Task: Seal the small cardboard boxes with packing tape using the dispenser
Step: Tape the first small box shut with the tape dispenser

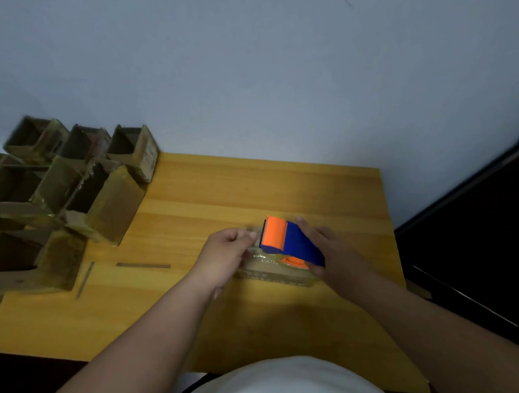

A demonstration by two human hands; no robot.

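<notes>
Cardboard, light and crushable, the small box [272, 274] lies under the right hand's [331, 249] gripped tape dispenser [288, 240], while the left hand [228, 253] pinches the tape end at the box's far-left corner.

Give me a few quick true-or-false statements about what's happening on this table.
1. The right hand holds the tape dispenser. True.
2. The dispenser is green. False: it is orange and blue.
3. The open boxes sit at the table's left side. True.
4. The left hand lies flat on the table, away from the box. False: its fingers pinch at the end of the small box, beside the dispenser.
</notes>
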